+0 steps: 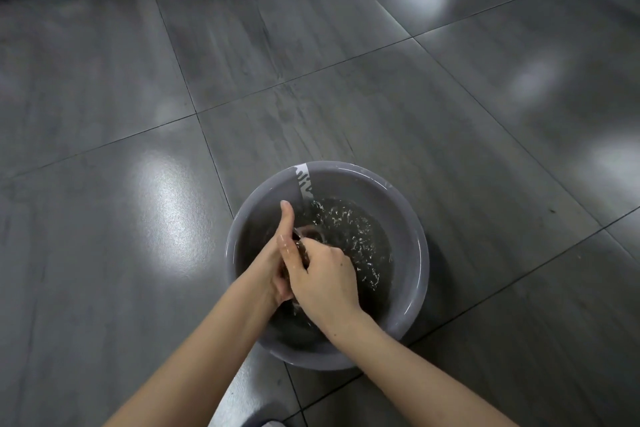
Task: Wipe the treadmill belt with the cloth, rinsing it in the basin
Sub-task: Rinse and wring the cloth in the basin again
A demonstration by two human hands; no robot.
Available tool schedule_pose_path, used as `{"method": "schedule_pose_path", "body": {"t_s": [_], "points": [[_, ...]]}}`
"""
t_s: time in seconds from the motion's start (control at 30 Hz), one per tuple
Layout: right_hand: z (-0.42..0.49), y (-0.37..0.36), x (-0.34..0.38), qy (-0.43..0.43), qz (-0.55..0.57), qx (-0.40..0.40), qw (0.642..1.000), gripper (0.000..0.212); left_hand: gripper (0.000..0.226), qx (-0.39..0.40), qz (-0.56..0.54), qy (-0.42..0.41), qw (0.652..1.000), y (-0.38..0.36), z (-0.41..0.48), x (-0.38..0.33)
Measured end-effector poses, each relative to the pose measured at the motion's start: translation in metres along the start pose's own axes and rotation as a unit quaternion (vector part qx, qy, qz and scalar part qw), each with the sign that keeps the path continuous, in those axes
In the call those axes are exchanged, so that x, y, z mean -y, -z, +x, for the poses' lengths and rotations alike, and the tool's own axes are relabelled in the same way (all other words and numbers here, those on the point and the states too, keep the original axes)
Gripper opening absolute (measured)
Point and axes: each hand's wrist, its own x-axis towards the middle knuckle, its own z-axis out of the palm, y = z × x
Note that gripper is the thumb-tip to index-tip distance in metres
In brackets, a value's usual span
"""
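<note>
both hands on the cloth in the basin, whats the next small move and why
Probably lift the cloth clear of the water and wring it over the basin: the left hand and right hand both grip it, partly submerged, so it looks soaked.

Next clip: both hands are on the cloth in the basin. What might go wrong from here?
1. The water is churned and splashing; it may slop over the basin rim onto the glossy tiled floor, likely making it slippery.
2. The cloth is bunched between the left hand and right hand; lifted unwrung, it would probably drip across the floor.
</note>
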Motion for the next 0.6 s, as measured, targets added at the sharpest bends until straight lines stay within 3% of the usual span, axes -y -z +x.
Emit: {"method": "schedule_pose_path", "body": {"t_s": [0.1,0.27,0.43,0.53,0.6], "points": [[0.008,-0.004,-0.004,-0.009,-0.063,-0.059,0.996,0.050,0.058,-0.021,-0.063,-0.023,0.998,-0.004,-0.004,0.000],[0.022,-0.004,-0.017,-0.092,-0.115,-0.037,0.988,0.053,0.045,-0.155,0.009,-0.067,0.986,-0.013,-0.008,-0.001],[0.037,0.005,-0.048,-0.224,-0.212,-0.007,0.951,0.046,0.048,-0.098,0.171,-0.094,0.976,0.002,-0.007,-0.004],[0.031,0.006,-0.058,-0.195,-0.257,0.083,0.943,0.045,0.055,-0.116,0.357,-0.140,0.916,0.019,-0.002,-0.001],[0.032,0.016,-0.057,-0.172,-0.172,0.092,0.966,0.039,0.061,-0.136,0.440,-0.190,0.867,0.024,0.000,0.000]]}}
